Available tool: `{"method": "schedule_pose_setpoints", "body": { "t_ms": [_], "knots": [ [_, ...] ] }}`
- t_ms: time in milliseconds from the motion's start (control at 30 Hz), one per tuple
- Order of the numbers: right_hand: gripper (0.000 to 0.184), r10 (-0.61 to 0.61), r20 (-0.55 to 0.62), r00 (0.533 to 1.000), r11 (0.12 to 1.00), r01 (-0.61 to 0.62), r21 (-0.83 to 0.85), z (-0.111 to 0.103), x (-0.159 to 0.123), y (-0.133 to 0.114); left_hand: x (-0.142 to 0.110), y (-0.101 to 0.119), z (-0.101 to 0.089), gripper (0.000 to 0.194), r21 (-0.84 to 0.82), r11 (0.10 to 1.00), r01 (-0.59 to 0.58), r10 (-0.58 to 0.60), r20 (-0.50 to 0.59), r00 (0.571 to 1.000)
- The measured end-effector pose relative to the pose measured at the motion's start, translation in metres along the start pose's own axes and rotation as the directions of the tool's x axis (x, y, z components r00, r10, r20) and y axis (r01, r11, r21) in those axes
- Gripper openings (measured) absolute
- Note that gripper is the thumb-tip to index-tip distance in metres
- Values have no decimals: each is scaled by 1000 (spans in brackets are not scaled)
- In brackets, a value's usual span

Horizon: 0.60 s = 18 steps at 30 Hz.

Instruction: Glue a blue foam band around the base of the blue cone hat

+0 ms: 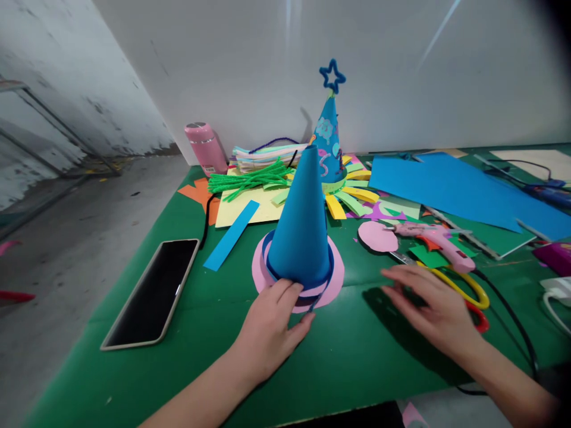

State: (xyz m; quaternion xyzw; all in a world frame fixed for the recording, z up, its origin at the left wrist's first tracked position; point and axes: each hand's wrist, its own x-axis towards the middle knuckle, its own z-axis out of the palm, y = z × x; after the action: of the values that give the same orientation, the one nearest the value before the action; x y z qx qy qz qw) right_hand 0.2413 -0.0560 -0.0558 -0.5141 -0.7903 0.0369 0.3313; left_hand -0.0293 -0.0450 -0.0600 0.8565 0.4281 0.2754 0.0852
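Paper cone (pixel 300 232): upright on pink disc (pixel 339 267).
Blue strip (pixel 331 270): wants light, even pressure.
My left hand (pixel 267 327): touching strip, grip unclear.
Right hand (pixel 435 309): apart, open.

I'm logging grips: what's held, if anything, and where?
The left hand touches the blue cone at its base's near side; whether it grips is hidden. The right hand holds nothing.

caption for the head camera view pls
Left hand at the base of a blue paper cone on a pink paper disc, right hand open near scissors
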Motion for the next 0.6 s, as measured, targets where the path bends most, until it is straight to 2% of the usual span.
{"method": "schedule_pose_setpoints", "body": {
  "t_ms": [100,167,200,267,333,433,600],
  "knots": [
    [25,170,-169,971,962,-200,-185,-20,-14,29,0,0,0,27,-2,1000,4,-4,10,1000],
    [35,230,-278,932,878,-322,-354,-31,-22,51,1,0,1,26,-4,1000,7,-7,3,1000],
    [42,255,-296,920,818,-369,-442,-35,-25,62,1,0,1,25,-8,1000,8,-8,-4,1000],
    [53,323,-282,904,725,-427,-540,-41,-30,81,1,0,2,24,-18,1000,11,-11,-18,1000],
    [59,410,-256,875,691,-481,-539,-45,-32,92,1,0,2,24,-28,999,16,-16,-19,1000],
    [58,490,-182,853,705,-510,-493,-49,-29,97,1,0,0,23,-34,999,21,-21,4,1000],
    [42,513,-39,857,745,-468,-476,-55,-17,96,2,-3,-3,21,-54,998,19,-14,89,996]
  ]
}}
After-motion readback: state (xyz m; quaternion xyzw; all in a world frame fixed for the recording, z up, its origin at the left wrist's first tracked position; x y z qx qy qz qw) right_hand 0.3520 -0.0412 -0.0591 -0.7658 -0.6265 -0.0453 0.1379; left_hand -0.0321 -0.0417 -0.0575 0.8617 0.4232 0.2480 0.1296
